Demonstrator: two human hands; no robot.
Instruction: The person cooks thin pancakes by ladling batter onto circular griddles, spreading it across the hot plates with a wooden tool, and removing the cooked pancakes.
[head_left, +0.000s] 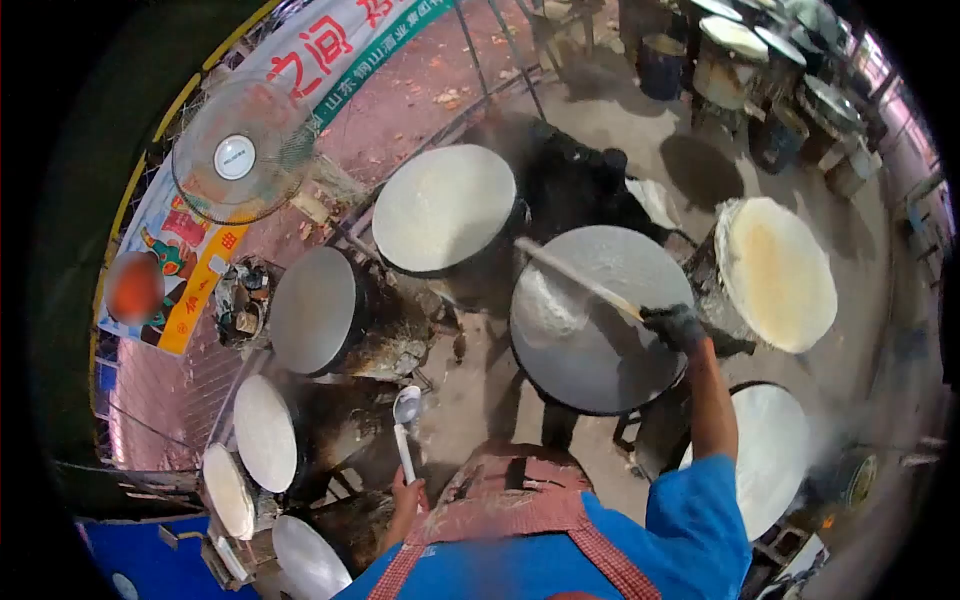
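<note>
My right hand, in a dark glove, is wrapped round the near end of a long wooden spreader. The spreader reaches up and left over a large round griddle. On the griddle's left part lies a pale, wet-looking mound of batter, with a thin smear above it. My left hand, low and left near my apron, is closed round the white handle of a ladle. The ladle's metal bowl points up, apart from the griddle. Whether the bowl holds anything, I cannot tell.
Several round griddles surround me: one with a pale sheet, a bare grey one, and one with a browned sheet. A fan and banner stand at the left railing. More stoves are at the back right.
</note>
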